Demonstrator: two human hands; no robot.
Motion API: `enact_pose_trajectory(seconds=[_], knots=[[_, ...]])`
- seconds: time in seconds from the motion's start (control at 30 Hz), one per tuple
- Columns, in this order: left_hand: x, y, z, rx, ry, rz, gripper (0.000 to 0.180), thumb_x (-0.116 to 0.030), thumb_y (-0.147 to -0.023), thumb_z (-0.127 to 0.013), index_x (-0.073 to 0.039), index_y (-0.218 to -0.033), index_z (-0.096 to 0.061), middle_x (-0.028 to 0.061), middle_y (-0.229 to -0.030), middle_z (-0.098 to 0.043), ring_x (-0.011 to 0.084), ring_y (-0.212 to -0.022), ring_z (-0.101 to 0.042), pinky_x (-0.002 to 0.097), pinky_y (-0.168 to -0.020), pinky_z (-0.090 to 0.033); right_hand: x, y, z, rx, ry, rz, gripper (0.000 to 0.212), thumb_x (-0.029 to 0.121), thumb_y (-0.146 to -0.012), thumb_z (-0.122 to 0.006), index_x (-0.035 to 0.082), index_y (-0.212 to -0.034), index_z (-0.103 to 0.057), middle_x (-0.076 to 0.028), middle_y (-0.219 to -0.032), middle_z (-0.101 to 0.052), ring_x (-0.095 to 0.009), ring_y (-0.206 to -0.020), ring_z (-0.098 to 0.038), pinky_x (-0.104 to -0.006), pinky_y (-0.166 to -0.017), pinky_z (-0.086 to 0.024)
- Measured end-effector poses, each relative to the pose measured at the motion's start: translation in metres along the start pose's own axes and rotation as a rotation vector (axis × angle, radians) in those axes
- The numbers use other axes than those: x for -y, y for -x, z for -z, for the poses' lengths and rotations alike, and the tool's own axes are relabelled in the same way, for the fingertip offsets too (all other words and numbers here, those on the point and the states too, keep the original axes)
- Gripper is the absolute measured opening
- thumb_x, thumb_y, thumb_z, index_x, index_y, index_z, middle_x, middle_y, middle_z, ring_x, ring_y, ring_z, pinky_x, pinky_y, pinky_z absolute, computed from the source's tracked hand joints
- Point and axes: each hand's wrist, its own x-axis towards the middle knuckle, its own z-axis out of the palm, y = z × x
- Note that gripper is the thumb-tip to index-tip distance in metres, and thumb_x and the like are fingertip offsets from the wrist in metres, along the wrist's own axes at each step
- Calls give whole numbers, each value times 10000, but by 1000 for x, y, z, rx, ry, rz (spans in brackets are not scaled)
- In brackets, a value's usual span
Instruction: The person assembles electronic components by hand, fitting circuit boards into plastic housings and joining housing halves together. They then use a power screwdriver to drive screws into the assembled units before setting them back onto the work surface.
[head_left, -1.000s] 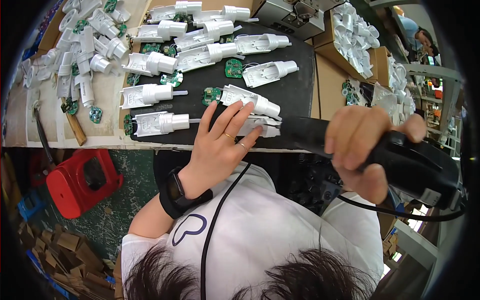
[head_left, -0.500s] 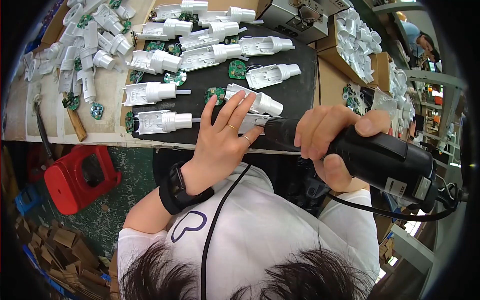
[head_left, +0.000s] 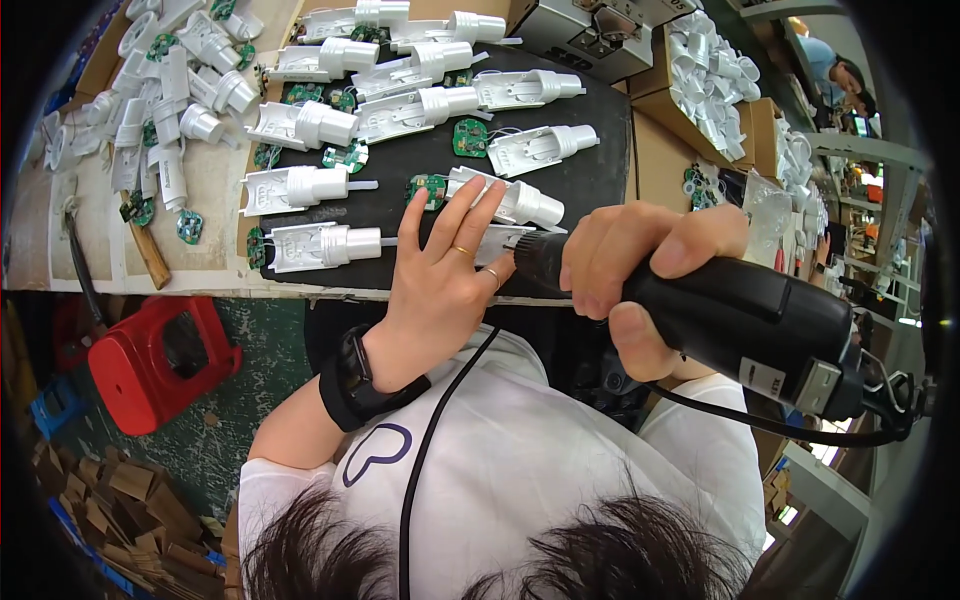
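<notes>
My right hand (head_left: pixel 650 270) wraps round a black electric screwdriver (head_left: pixel 745 325), tilted with its nose toward the near edge of the black mat. The nose meets a white plastic housing half (head_left: pixel 497 243), partly hidden under my left hand. That left hand (head_left: pixel 440 265) lies with fingers spread, thumb near the nose and fingertips on another white housing (head_left: pixel 530 205) just beyond. Close to its fingertips sits a green circuit board (head_left: pixel 428 190). To its left, a white housing (head_left: pixel 325 247) with a tubular end lies open side up.
Several more open housings with green boards stand in rows on the black mat (head_left: pixel 600 180). A pile of white parts (head_left: pixel 185 90) is at far left, near a wooden-handled tool (head_left: pixel 150 250). Cardboard boxes (head_left: pixel 650 85) of white parts and a metal device (head_left: pixel 570 35) stand at far right. A red stool (head_left: pixel 150 375) is below.
My right hand and the screwdriver have shifted left and slightly up, the nose coming closer to my left thumb. My left hand stays nearly in place on the housings.
</notes>
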Motion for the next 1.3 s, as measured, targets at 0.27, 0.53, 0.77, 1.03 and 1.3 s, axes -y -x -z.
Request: enact_pose_trajectory(seconds=[0.27,0.53,0.77,1.03,1.3], knots=[[-2,0,2,28,-7,1,92,-121,-717,-682,-141,-790,-735,155,-1398,-459,278,-1332,-377,521,-1096,-224,-7,-4,9,94,-29,39,382,55,-842,-644,119,-1080,-352,-63,-694,-545,-175,-574,-528,-361,-604,-481],[0,-6,1,-21,61,-27,133,-81,-721,-667,-130,-829,-728,182,-1385,-460,312,-1316,-394,547,-1069,-277,2,-22,30,-186,-268,146,358,120,-835,-593,118,-1148,-419,-38,-701,-508,-150,-570,-467,-310,-584,-423],[4,-14,0,103,-60,-96,165,-82,-770,-682,-90,-934,-669,187,-1353,-459,386,-1262,-429,557,-1024,-336,31,-35,88,-458,1,373,449,90,-832,-555,55,-1261,-426,-42,-751,-503,-152,-637,-475,-293,-675,-418],[-12,-34,-11,67,73,-33,543,-95,-701,-691,-30,-1216,-530,239,-1363,-417,394,-1265,-409,514,-1049,-321,-4,-25,126,-822,476,100,564,24,-815,-614,-36,-1315,-361,-93,-957,-592,-229,-951,-581,-354,-897,-442],[-12,-51,-5,132,-229,12,896,-286,-637,-803,-20,-1377,-373,226,-1258,-461,400,-1247,-398,467,-1001,-371,-32,-6,93,-116,1042,404,466,74,-804,-647,-6,-1240,-504,-183,-1273,-484,-314,-1123,-519,-391,-977,-406]])
